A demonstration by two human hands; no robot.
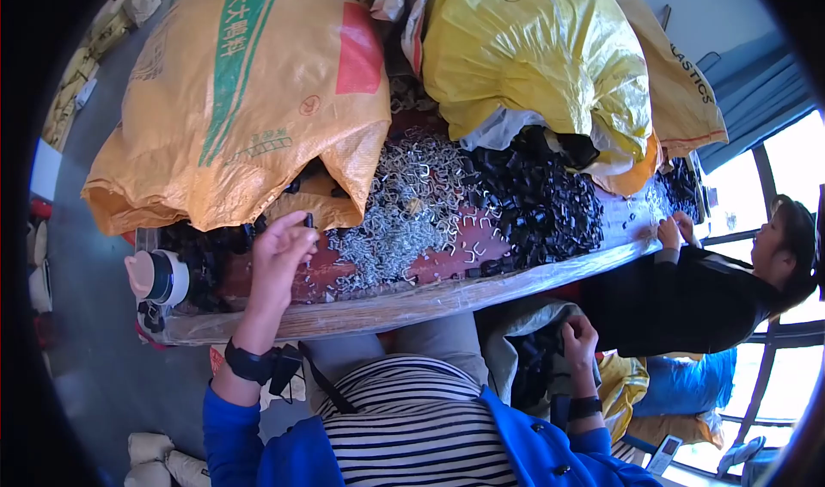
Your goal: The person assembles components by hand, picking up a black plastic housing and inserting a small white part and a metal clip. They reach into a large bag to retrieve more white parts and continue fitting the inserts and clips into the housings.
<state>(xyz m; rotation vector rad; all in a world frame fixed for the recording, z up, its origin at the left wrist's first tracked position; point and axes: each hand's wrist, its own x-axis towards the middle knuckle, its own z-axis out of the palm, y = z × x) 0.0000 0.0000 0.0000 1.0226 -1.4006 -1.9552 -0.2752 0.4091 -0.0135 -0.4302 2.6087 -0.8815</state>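
My left hand (284, 253) is raised over the left part of the table, its fingertips pinched on a small black plastic piece (309, 220). Just beyond it is the open mouth of an orange woven sack (258, 134), and more black pieces (199, 245) lie to its left. Beside the hand, on the reddish tabletop, spreads a heap of small silvery metal clips (387, 245). My right hand (580, 341) is off the table with its fingers curled closed; whatever they hold is hidden. Below and left of it, an open grey-green sack (507, 336) contains black pieces (533, 362).
A yellow sack (537, 53) stands at the back, above a large pile of black plastic parts (550, 208). A white cup-like container (163, 277) sits at the left corner. Plastic film wraps the table's front edge (404, 302). Another person (705, 289) works at the right end.
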